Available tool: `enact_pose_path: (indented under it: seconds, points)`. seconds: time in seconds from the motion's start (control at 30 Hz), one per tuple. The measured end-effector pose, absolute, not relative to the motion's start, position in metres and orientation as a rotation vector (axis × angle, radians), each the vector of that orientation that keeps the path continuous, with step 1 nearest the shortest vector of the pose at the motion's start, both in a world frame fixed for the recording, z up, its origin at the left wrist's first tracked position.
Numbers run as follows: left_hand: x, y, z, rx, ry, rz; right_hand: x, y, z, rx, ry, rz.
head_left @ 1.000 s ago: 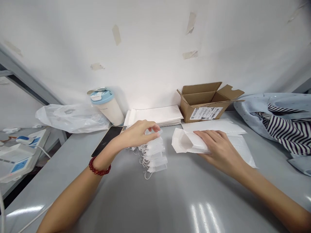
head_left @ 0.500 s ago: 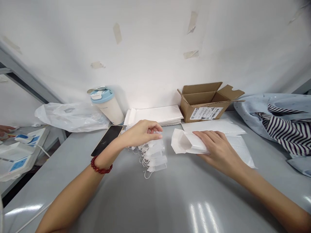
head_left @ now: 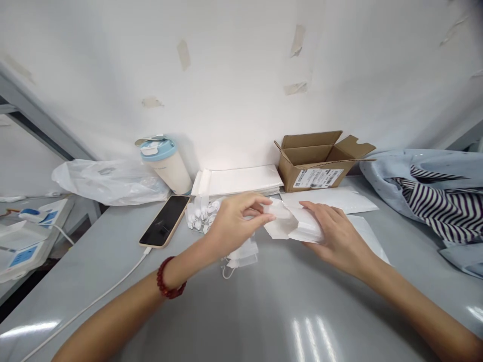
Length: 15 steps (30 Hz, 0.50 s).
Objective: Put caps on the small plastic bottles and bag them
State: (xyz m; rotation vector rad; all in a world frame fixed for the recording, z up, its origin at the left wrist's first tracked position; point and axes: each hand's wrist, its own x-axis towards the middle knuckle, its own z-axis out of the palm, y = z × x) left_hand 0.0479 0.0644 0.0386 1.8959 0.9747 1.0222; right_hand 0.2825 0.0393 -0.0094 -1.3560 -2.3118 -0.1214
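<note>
My left hand [head_left: 236, 221] is pinched on a small white packet and holds it at the open mouth of a white paper bag [head_left: 292, 223]. My right hand [head_left: 334, 231] lies on that bag with its fingers curled over the top layer, holding it against the grey table [head_left: 241, 311]. Under my left hand sits a row of small white packets with string loops [head_left: 241, 256]. A heap of little white pieces [head_left: 202, 213] lies just behind. A red bead bracelet is on my left wrist.
A phone [head_left: 164, 227] on a white cable lies to the left. Behind stand a blue-lidded cup [head_left: 166, 163], a stack of white bags [head_left: 237, 180], an open cardboard box [head_left: 320, 158] and a plastic bag [head_left: 109, 181]. Striped and blue cloth [head_left: 433, 196] is at the right.
My left hand lifted a packet from the row and moved right to the mouth of the paper bag. My right hand stayed on the bag.
</note>
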Motion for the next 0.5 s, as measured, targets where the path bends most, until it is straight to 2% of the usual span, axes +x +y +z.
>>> enact_pose_path:
  seconds: [0.1,0.23,0.37,0.5]
  points:
    - [0.055,0.062,0.030,1.967,0.925,1.005,0.283,0.038,-0.009,-1.350,-2.279,-0.116]
    - [0.044,0.063,0.051,2.176,0.955,0.986,0.283,0.037,-0.007,-1.363,-2.241,-0.132]
    - [0.022,0.066,0.068,2.344,1.273,0.466,0.285,0.038,-0.004,-1.409,-2.190,-0.158]
    - [0.013,0.069,0.057,2.370,1.254,0.162,0.285,0.040,-0.004,-1.425,-2.191,-0.171]
